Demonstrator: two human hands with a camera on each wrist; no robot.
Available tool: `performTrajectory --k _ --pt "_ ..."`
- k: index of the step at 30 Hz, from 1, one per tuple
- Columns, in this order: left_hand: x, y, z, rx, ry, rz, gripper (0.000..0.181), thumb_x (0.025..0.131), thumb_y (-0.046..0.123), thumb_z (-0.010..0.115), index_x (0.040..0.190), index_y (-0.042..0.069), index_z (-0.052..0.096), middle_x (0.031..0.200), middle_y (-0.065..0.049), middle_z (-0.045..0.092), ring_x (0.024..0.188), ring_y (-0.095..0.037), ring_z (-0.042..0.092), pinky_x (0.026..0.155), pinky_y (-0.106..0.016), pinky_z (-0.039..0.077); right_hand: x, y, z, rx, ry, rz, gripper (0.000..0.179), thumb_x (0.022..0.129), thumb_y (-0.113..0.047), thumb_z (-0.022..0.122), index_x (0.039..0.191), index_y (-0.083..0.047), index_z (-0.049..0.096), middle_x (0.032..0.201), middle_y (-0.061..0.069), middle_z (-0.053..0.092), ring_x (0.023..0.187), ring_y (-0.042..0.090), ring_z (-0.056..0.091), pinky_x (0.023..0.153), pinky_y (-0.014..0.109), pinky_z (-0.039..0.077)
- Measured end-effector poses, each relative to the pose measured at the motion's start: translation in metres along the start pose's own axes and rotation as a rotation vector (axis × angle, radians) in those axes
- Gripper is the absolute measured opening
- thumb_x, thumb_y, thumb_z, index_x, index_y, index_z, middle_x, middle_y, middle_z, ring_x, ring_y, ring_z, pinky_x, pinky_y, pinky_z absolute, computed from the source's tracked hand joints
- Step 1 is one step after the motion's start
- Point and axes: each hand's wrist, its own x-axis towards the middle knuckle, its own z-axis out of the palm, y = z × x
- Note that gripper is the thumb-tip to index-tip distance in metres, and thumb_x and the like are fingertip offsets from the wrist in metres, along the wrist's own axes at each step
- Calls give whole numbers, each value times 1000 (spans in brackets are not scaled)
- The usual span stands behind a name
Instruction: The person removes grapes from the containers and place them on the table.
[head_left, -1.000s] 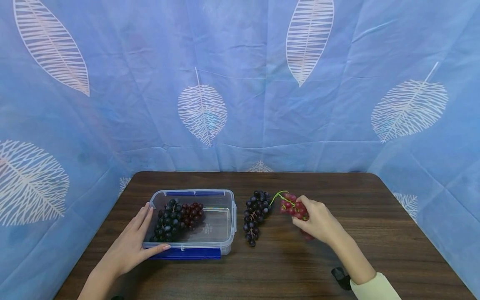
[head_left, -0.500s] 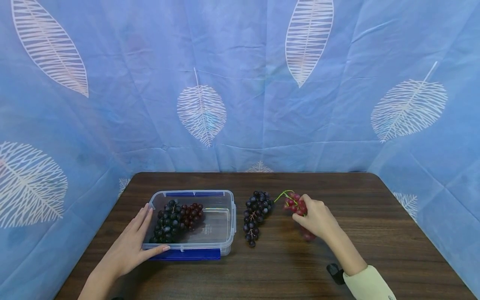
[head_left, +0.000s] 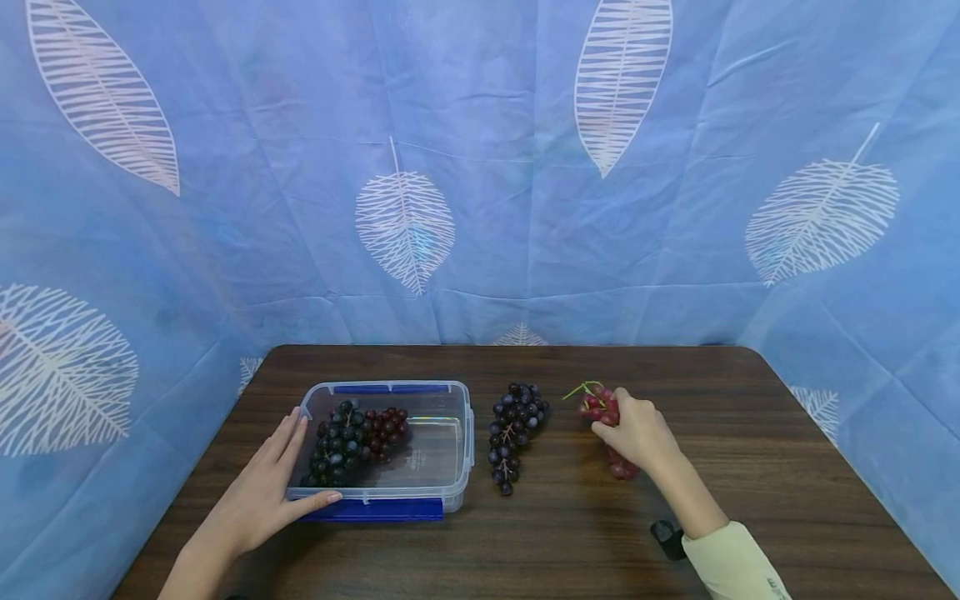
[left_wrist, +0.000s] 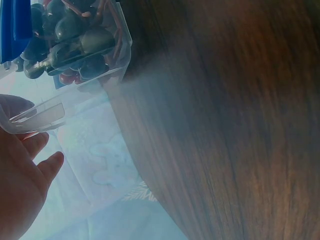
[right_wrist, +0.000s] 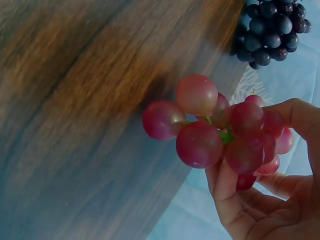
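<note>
In the head view my right hand (head_left: 637, 429) grips a bunch of red grapes (head_left: 598, 408) with a green stem. The right wrist view shows the thumb and fingers curled round these red grapes (right_wrist: 200, 145), with the lower grapes hanging free. My left hand (head_left: 258, 483) rests on the left side and front rim of a clear plastic container (head_left: 462, 442), fingers spread and fairly straight. Inside the container lie dark blackish-green grapes (head_left: 337, 446) and a dark red bunch (head_left: 386, 429). Between container and right hand, black grapes (head_left: 513, 425) lie on the table.
The dark wooden table (head_left: 555, 542) has rounded far corners. Behind it hangs a blue cloth (head_left: 487, 225) with white leaf prints. Blue clasps (head_left: 375, 510) stand out from the container's sides. A black wrist device (head_left: 666, 537) is at my right wrist.
My right hand has shifted slightly to the right with the red grapes. Their green stem has come away from the black grapes. The left hand and the container stay put.
</note>
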Motion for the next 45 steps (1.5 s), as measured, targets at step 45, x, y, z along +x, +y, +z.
performTrajectory --k 45 --pt "0 1 -1 -9 7 2 119 91 68 71 169 1 12 175 -27 11 154 -57 23 113 -78 30 7 25 15 -62 4 106 64 95 -20 76 129 22 42 85 28 66 72 39 71 61 49 58"
